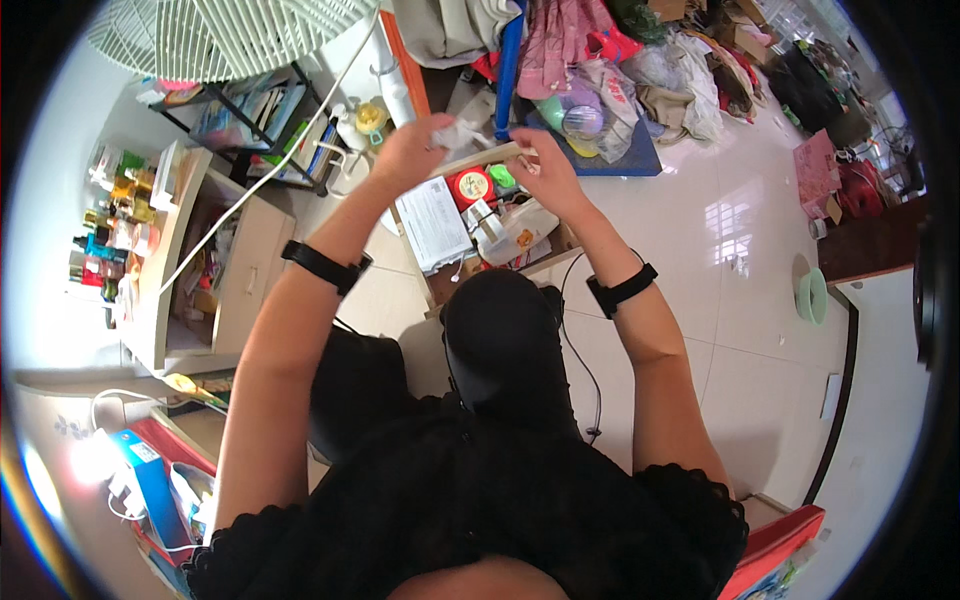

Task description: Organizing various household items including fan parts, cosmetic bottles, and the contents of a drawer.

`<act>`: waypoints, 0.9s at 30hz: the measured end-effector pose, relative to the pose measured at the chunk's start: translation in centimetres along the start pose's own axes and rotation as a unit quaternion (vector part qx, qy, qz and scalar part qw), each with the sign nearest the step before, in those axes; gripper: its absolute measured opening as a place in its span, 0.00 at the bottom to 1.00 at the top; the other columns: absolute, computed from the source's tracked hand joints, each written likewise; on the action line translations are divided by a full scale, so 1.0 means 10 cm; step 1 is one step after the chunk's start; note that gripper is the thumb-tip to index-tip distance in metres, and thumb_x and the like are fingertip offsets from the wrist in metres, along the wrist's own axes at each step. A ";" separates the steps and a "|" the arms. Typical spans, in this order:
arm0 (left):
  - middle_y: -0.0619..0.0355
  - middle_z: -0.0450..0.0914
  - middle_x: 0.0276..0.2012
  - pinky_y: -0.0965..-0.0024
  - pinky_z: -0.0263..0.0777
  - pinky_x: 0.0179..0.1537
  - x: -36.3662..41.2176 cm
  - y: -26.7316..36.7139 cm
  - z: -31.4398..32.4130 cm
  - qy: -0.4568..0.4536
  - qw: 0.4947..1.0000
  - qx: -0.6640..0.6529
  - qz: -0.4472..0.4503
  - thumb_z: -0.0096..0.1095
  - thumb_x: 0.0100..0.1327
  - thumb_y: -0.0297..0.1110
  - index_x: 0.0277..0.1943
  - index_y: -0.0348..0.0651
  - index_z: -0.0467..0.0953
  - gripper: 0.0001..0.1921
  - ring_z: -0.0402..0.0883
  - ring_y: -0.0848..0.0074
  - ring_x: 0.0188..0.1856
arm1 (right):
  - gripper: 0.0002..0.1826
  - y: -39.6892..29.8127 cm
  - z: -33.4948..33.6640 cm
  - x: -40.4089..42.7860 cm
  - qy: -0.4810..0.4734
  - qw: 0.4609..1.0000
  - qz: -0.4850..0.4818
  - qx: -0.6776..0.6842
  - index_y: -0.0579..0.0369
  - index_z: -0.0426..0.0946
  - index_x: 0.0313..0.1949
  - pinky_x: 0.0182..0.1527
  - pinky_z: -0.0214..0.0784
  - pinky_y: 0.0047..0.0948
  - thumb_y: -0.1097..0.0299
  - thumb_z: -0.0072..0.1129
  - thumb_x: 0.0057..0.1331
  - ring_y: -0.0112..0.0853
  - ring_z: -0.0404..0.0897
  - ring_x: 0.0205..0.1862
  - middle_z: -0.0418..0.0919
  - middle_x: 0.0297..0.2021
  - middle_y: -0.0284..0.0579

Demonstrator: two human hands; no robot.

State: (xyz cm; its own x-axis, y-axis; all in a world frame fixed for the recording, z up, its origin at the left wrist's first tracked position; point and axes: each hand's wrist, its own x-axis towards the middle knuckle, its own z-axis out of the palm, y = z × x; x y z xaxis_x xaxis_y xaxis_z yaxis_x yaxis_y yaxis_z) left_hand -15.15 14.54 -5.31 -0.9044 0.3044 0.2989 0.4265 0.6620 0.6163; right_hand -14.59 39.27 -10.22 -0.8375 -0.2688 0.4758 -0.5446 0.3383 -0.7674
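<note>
A wooden drawer (414,259) filled with small items lies before my knees. My left hand (416,154) is shut on a translucent, whitish plastic item (459,135), blurred, above the drawer's far left corner. Over its far right edge is my right hand (546,169), fingers curled; whether it holds anything is unclear. In the drawer are a printed paper (433,225), a round red container (473,185), a bright green item (501,176), a white box (486,225) and a clear pouch with a bear picture (529,232).
A wooden cabinet (251,277) stands at the left, with bottles on top. A white fan (225,37) reaches in at the upper left. Beyond the drawer are a blue post (507,67) and bagged items on a dark blue board (637,154). A black cable (581,352) crosses the tiles.
</note>
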 end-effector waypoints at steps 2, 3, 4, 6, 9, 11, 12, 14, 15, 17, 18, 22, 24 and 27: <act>0.47 0.81 0.43 0.65 0.72 0.48 0.03 -0.06 -0.20 0.000 0.999 0.027 -0.023 0.63 0.52 0.27 0.54 0.43 0.74 0.23 0.81 0.59 0.45 | 0.23 0.50 0.00 -0.42 -0.125 0.963 -0.039 -0.234 0.56 0.72 0.49 0.55 0.68 0.35 0.60 0.64 0.57 0.43 0.75 0.52 0.75 0.47 0.49; 0.47 0.81 0.43 0.65 0.72 0.48 0.00 -0.11 -0.27 0.013 0.999 0.023 -0.033 0.63 0.52 0.27 0.54 0.43 0.75 0.23 0.81 0.59 0.46 | 0.25 0.66 0.04 -0.58 -0.249 0.936 -0.014 -0.250 0.56 0.73 0.49 0.54 0.67 0.37 0.57 0.66 0.54 0.45 0.74 0.51 0.76 0.47 0.51; 0.47 0.81 0.44 0.65 0.72 0.49 -0.03 -0.14 -0.32 0.022 0.998 0.039 -0.049 0.63 0.52 0.27 0.53 0.43 0.75 0.23 0.80 0.59 0.46 | 0.27 0.81 0.07 -0.75 -0.368 0.892 0.012 -0.263 0.55 0.75 0.48 0.54 0.67 0.40 0.54 0.67 0.51 0.46 0.74 0.51 0.76 0.47 0.53; 0.47 0.81 0.45 0.65 0.71 0.50 -0.06 -0.26 -0.37 0.025 0.996 0.049 -0.066 0.61 0.52 0.26 0.53 0.42 0.75 0.22 0.80 0.58 0.47 | 0.27 1.17 0.23 -1.10 -0.440 0.849 0.003 -0.292 0.55 0.76 0.46 0.52 0.67 0.41 0.52 0.65 0.50 0.46 0.75 0.49 0.77 0.44 0.52; 0.48 0.81 0.45 0.65 0.72 0.50 -0.10 -0.40 -0.40 0.003 0.994 0.068 -0.090 0.59 0.53 0.26 0.52 0.42 0.76 0.20 0.80 0.59 0.47 | 0.25 1.26 0.35 -1.30 -0.446 0.849 0.134 -0.251 0.56 0.77 0.43 0.50 0.68 0.41 0.50 0.61 0.51 0.46 0.76 0.47 0.78 0.43 0.52; 0.48 0.81 0.45 0.66 0.72 0.50 -0.14 -0.50 -0.40 0.006 0.995 0.049 -0.083 0.59 0.53 0.26 0.52 0.42 0.76 0.20 0.80 0.59 0.47 | 0.25 1.31 0.36 -1.31 -0.475 0.835 0.135 -0.242 0.56 0.78 0.40 0.49 0.68 0.41 0.49 0.58 0.52 0.47 0.77 0.45 0.78 0.42 0.52; 0.48 0.81 0.45 0.66 0.72 0.50 -0.15 -0.50 -0.40 0.005 0.995 0.048 -0.088 0.59 0.53 0.26 0.52 0.42 0.76 0.20 0.80 0.59 0.47 | 0.23 1.33 0.37 -1.31 -0.489 0.832 0.121 -0.233 0.55 0.77 0.40 0.48 0.69 0.42 0.50 0.58 0.53 0.47 0.77 0.44 0.78 0.41 0.52; 0.47 0.81 0.45 0.65 0.72 0.49 -0.16 -0.51 -0.41 0.005 0.995 0.050 -0.084 0.59 0.53 0.26 0.53 0.41 0.76 0.21 0.80 0.59 0.47 | 0.21 1.32 0.41 -1.36 -0.508 0.826 0.106 -0.222 0.54 0.77 0.39 0.47 0.69 0.44 0.52 0.58 0.53 0.47 0.77 0.43 0.79 0.40 0.52; 0.47 0.81 0.45 0.65 0.72 0.49 -0.17 -0.51 -0.41 0.006 0.995 0.049 -0.089 0.59 0.53 0.26 0.53 0.41 0.76 0.21 0.80 0.59 0.47 | 0.19 1.30 0.42 -1.43 -0.480 0.844 0.037 -0.237 0.53 0.77 0.39 0.45 0.69 0.45 0.54 0.58 0.54 0.47 0.78 0.42 0.79 0.39 0.51; 0.47 0.81 0.44 0.65 0.72 0.49 -0.18 -0.50 -0.41 0.005 0.995 0.055 -0.081 0.59 0.53 0.27 0.53 0.41 0.75 0.21 0.80 0.58 0.46 | 0.16 1.28 0.46 -1.49 -0.453 0.855 -0.035 -0.248 0.51 0.77 0.39 0.44 0.70 0.45 0.56 0.57 0.55 0.46 0.78 0.42 0.79 0.38 0.51; 0.47 0.81 0.44 0.65 0.72 0.49 -0.18 -0.49 -0.43 0.003 0.995 0.063 -0.084 0.60 0.53 0.28 0.53 0.41 0.76 0.21 0.80 0.58 0.46 | 0.15 1.28 0.51 -1.49 -0.461 0.837 0.009 -0.293 0.51 0.76 0.40 0.43 0.71 0.45 0.58 0.56 0.56 0.46 0.78 0.41 0.79 0.37 0.51; 0.47 0.82 0.43 0.68 0.72 0.47 -0.16 -0.48 -0.39 -0.017 0.993 0.077 -0.091 0.61 0.53 0.28 0.53 0.40 0.75 0.22 0.82 0.62 0.44 | 0.12 1.22 0.57 -1.50 -0.500 0.778 0.067 -0.374 0.52 0.75 0.42 0.41 0.72 0.44 0.64 0.55 0.58 0.46 0.79 0.42 0.78 0.37 0.51; 0.48 0.81 0.44 0.66 0.72 0.49 -0.13 -0.54 -0.36 -0.005 0.993 0.092 -0.074 0.61 0.53 0.30 0.54 0.43 0.75 0.22 0.81 0.61 0.46 | 0.13 1.45 0.56 -1.52 -0.508 0.782 0.063 -0.355 0.52 0.75 0.43 0.42 0.72 0.45 0.65 0.55 0.59 0.46 0.78 0.43 0.78 0.38 0.51; 0.48 0.81 0.46 0.65 0.73 0.49 -0.07 -0.55 -0.29 -0.017 0.990 0.126 -0.066 0.64 0.54 0.35 0.55 0.45 0.75 0.23 0.81 0.60 0.47 | 0.22 1.66 0.34 -1.58 -0.493 0.823 -0.020 -0.279 0.51 0.76 0.43 0.47 0.71 0.45 0.58 0.65 0.49 0.47 0.77 0.46 0.79 0.39 0.49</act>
State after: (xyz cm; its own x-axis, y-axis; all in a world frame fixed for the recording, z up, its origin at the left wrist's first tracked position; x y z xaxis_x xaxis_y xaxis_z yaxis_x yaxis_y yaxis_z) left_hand -16.84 8.74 -6.81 -0.9535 0.2245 0.2010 0.2931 0.8457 0.4460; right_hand -10.23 46.01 -31.92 -0.5237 -0.7987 -0.2965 -0.7378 0.5991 -0.3110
